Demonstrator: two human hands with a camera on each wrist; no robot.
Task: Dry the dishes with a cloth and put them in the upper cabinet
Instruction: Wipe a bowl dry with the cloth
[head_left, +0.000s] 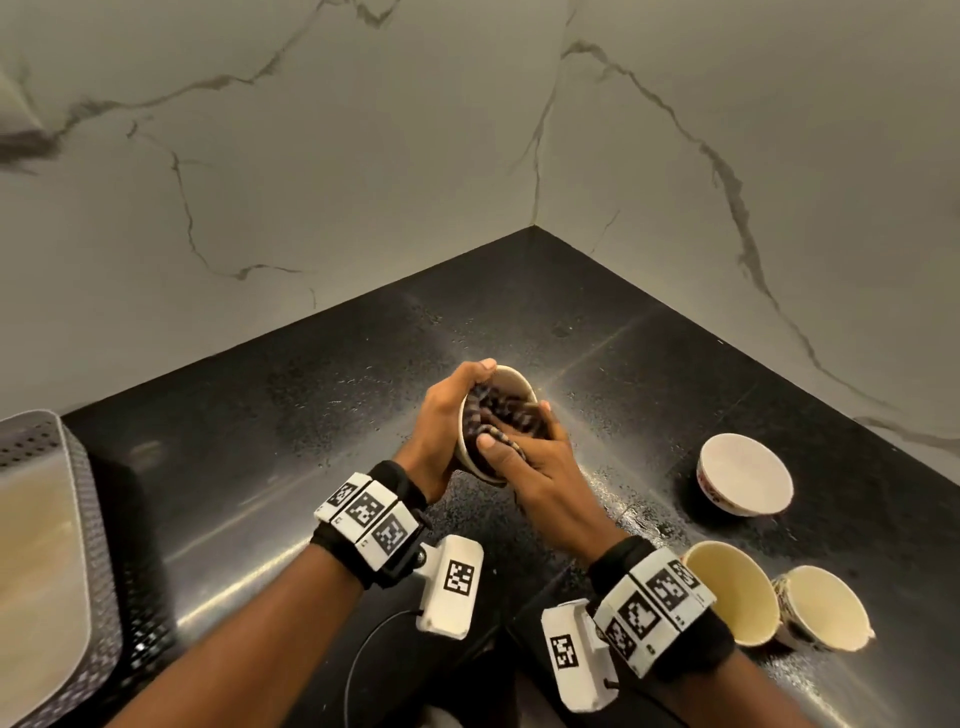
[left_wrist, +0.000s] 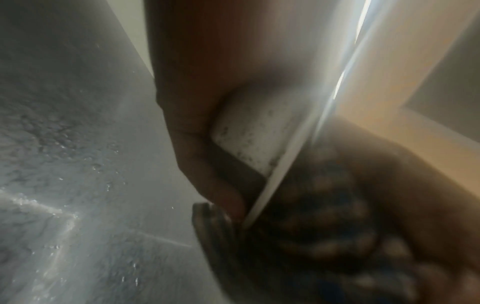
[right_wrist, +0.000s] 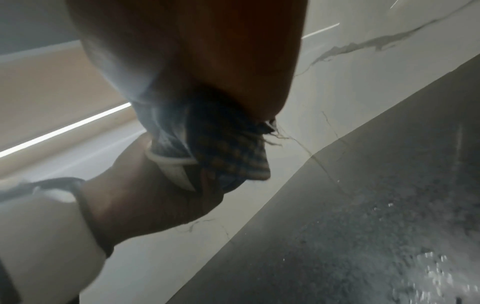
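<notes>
Inside of the held cup (head_left: 511, 384) mostly hidden behind the checked cloth (head_left: 498, 415) and the right hand (head_left: 540, 462). Fingers of the left hand (head_left: 441, 415) out of sight behind the cup wall. Perforated metal rack (head_left: 62, 519) cut off at the left edge of the head view. Nearest cup (head_left: 732, 592) partly covered by the right wristband. Left wrist view heavily blurred; pattern on the cup wall (left_wrist: 259, 131) unreadable.
</notes>
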